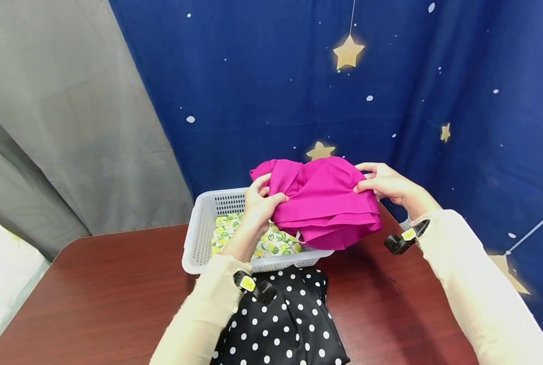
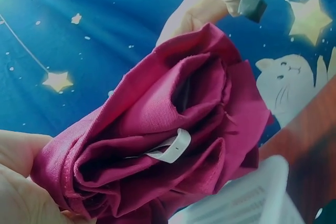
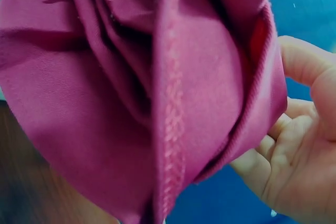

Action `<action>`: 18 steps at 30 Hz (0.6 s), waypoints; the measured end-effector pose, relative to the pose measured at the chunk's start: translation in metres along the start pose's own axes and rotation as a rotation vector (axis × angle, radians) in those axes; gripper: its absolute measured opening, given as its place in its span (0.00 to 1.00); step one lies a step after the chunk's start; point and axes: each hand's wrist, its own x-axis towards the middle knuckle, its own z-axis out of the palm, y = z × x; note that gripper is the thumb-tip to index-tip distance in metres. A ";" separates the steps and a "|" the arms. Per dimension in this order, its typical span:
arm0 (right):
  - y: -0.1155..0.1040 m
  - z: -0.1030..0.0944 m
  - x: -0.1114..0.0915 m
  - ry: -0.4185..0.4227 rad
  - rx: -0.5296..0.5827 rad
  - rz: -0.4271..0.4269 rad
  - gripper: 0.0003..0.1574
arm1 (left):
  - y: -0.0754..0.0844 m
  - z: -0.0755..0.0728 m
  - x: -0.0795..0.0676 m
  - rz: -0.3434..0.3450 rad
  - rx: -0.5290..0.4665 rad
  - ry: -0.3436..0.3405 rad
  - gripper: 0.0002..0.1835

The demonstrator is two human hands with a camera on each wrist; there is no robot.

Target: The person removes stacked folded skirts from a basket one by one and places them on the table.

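Note:
A bundle of folded magenta cloth point(image 1: 321, 197) is held up between both hands, over the right part of a white plastic basket point(image 1: 193, 243). My left hand point(image 1: 259, 203) grips its left end, thumb on the near face. My right hand point(image 1: 385, 185) pinches the right end between thumb and fingers. In the left wrist view the folded layers of the cloth point(image 2: 142, 108) face the camera, with a small white tag point(image 2: 176, 148) sticking out. Stitching runs along a hem point(image 3: 170, 108) in the right wrist view. Inside the basket lies lemon-print fabric point(image 1: 276, 243).
Black fabric with white polka dots point(image 1: 280, 319) lies on the brown wooden table point(image 1: 125, 289) in front of the basket. Behind the table hang a blue star-print curtain point(image 1: 262, 76) and a grey curtain point(image 1: 80, 116). A white surface point(image 1: 2, 279) stands at the left edge.

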 end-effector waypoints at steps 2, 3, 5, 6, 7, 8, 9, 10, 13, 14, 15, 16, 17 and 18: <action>0.003 -0.005 -0.001 -0.005 0.004 -0.001 0.37 | -0.003 0.006 -0.001 0.002 -0.004 0.006 0.34; 0.005 -0.008 -0.002 -0.005 0.002 -0.001 0.37 | -0.005 0.009 -0.001 0.003 -0.007 0.008 0.34; 0.008 -0.013 -0.003 -0.001 -0.007 0.000 0.37 | -0.009 0.015 -0.001 0.005 -0.012 0.013 0.34; 0.011 -0.015 -0.004 -0.001 -0.010 0.000 0.37 | -0.011 0.018 -0.001 0.008 -0.013 0.017 0.34; 0.013 -0.018 -0.004 -0.001 -0.011 0.001 0.37 | -0.014 0.021 -0.002 0.008 -0.012 0.022 0.34; 0.015 -0.020 -0.005 0.000 -0.013 0.002 0.37 | -0.016 0.024 -0.002 0.006 -0.015 0.026 0.34; 0.017 -0.022 -0.006 0.004 -0.018 0.004 0.37 | -0.019 0.027 -0.002 0.005 -0.018 0.029 0.34; 0.020 -0.024 -0.007 0.008 -0.021 0.007 0.37 | -0.022 0.029 -0.002 0.006 -0.022 0.029 0.34; 0.026 -0.030 -0.010 0.018 -0.027 0.012 0.37 | -0.028 0.037 -0.004 0.008 -0.035 0.041 0.34; 0.027 -0.032 -0.010 0.022 -0.031 0.012 0.37 | -0.030 0.040 -0.004 0.011 -0.041 0.045 0.34; 0.029 -0.034 -0.011 0.026 -0.036 0.012 0.37 | -0.031 0.043 -0.005 0.018 -0.044 0.050 0.33; 0.030 -0.035 -0.012 0.027 -0.037 0.011 0.37 | -0.033 0.045 -0.006 0.024 -0.050 0.052 0.33; 0.032 -0.037 -0.012 0.029 -0.041 0.008 0.38 | -0.034 0.047 -0.006 0.028 -0.051 0.059 0.33; 0.034 -0.039 -0.013 0.033 -0.045 0.008 0.38 | -0.036 0.049 -0.007 0.030 -0.053 0.062 0.33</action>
